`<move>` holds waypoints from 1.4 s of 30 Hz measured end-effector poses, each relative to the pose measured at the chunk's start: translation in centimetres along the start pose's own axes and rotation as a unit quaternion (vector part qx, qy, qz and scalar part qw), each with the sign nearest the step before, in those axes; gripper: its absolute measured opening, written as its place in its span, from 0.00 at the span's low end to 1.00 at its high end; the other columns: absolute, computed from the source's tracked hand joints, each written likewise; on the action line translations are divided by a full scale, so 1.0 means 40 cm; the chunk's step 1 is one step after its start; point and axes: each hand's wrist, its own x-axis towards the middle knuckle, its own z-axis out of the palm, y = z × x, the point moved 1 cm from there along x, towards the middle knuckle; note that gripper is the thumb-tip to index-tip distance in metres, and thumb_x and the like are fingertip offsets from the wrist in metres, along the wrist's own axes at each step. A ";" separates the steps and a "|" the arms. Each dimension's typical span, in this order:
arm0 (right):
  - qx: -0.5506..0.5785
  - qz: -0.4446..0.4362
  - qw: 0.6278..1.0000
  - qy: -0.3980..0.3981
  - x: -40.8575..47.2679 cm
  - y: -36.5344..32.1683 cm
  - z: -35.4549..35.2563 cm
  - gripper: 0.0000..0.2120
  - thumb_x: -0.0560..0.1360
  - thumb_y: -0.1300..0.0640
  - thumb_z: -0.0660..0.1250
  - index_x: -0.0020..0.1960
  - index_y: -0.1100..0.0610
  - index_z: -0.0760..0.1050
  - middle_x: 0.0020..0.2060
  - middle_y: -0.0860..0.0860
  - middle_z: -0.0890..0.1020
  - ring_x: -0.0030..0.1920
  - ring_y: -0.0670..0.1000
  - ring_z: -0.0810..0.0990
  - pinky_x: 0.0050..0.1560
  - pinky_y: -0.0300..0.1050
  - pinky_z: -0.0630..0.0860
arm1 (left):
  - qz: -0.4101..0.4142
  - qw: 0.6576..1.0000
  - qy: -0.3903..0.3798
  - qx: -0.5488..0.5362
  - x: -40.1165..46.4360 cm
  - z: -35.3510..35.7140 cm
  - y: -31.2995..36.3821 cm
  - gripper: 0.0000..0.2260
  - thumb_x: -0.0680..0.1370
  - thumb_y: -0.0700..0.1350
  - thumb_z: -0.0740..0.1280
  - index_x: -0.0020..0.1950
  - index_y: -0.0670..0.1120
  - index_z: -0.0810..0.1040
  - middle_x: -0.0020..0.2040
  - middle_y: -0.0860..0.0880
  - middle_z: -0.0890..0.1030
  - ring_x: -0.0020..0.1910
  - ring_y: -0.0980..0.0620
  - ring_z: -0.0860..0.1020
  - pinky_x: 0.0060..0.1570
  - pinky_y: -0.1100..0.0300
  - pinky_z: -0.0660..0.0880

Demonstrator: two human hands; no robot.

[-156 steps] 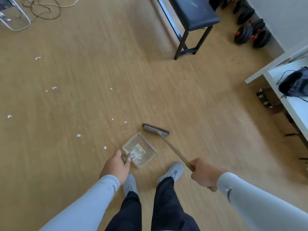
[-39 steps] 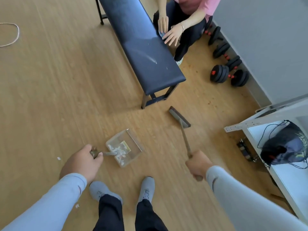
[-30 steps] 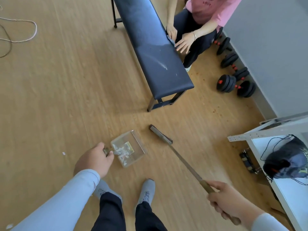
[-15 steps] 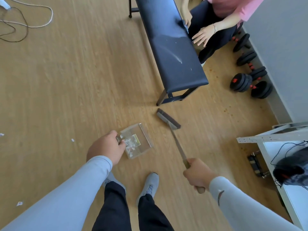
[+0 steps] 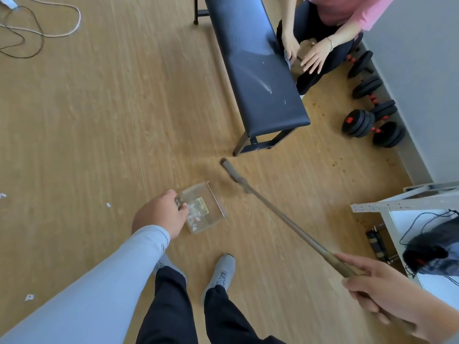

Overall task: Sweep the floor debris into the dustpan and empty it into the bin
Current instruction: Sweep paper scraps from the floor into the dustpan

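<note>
A: Head view, where is the dustpan (image 5: 202, 209)?

B: On the floor just ahead of the feet, at about 11 o'clock from them. The left hand (image 5: 159, 213) grips its handle at the 9 o'clock side, and white scraps lie inside.

A: And the broom (image 5: 280, 214)?

B: The right hand (image 5: 380, 291) grasps the handle's end. Its long axis runs from 4 o'clock up to 11 o'clock, the blurred head sitting off the pan's open lip at about 1 o'clock.

A: What is left to sweep?

B: Paper bits (image 5: 108, 205) lie at 9 o'clock, beyond the left hand, which is nearer them. No bin is in sight.
</note>
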 end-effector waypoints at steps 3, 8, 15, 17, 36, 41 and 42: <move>-0.065 -0.016 0.991 0.114 0.056 0.009 -0.011 0.28 0.79 0.66 0.67 0.73 0.43 0.70 0.31 0.57 0.78 0.24 0.50 0.69 0.24 0.41 0.66 | 0.000 1.000 0.005 -0.006 0.000 0.000 0.000 0.14 0.80 0.56 0.62 0.60 0.49 0.74 0.42 0.51 0.81 0.38 0.47 0.80 0.41 0.52 0.80; -0.141 0.010 0.978 0.154 0.207 -0.002 0.014 0.13 0.77 0.63 0.62 0.61 0.59 0.75 0.30 0.57 0.78 0.25 0.53 0.72 0.30 0.44 0.70 | -0.001 1.000 0.008 -0.003 0.003 0.006 0.000 0.14 0.80 0.55 0.63 0.61 0.48 0.74 0.42 0.51 0.80 0.40 0.46 0.80 0.42 0.51 0.80; -0.111 0.003 0.992 0.050 0.190 0.036 0.229 0.15 0.72 0.66 0.59 0.57 0.63 0.75 0.30 0.57 0.76 0.21 0.51 0.68 0.27 0.42 0.69 | -0.013 1.000 0.007 0.001 0.007 0.010 0.003 0.17 0.80 0.57 0.63 0.62 0.48 0.74 0.39 0.52 0.78 0.39 0.45 0.79 0.43 0.50 0.81; -0.097 0.010 0.995 0.016 0.154 0.042 0.252 0.17 0.72 0.66 0.59 0.60 0.63 0.75 0.30 0.56 0.75 0.23 0.50 0.68 0.27 0.42 0.69 | -0.014 1.000 0.008 -0.001 0.006 0.007 0.004 0.18 0.80 0.57 0.63 0.64 0.48 0.74 0.41 0.52 0.79 0.41 0.44 0.80 0.45 0.50 0.81; -0.134 -0.047 0.988 0.063 0.180 -0.048 0.259 0.12 0.74 0.65 0.60 0.56 0.58 0.77 0.29 0.55 0.77 0.26 0.53 0.72 0.27 0.41 0.70 | -0.001 1.000 0.000 0.008 -0.010 0.002 -0.006 0.13 0.81 0.56 0.61 0.59 0.49 0.74 0.39 0.53 0.77 0.37 0.48 0.78 0.37 0.57 0.76; -0.063 -0.035 0.997 -0.028 0.148 -0.082 0.317 0.17 0.73 0.66 0.62 0.61 0.61 0.78 0.27 0.56 0.74 0.25 0.52 0.67 0.25 0.41 0.66 | 0.002 1.000 -0.008 -0.013 -0.006 -0.010 -0.030 0.14 0.81 0.56 0.61 0.61 0.50 0.73 0.41 0.53 0.78 0.40 0.48 0.79 0.40 0.55 0.78; -0.029 -0.036 0.998 -0.039 0.136 -0.084 0.305 0.17 0.75 0.68 0.62 0.62 0.61 0.78 0.28 0.56 0.72 0.25 0.51 0.66 0.23 0.40 0.64 | 0.003 1.000 -0.011 -0.018 -0.007 -0.012 -0.034 0.14 0.81 0.56 0.61 0.62 0.51 0.73 0.42 0.53 0.79 0.40 0.48 0.79 0.41 0.55 0.78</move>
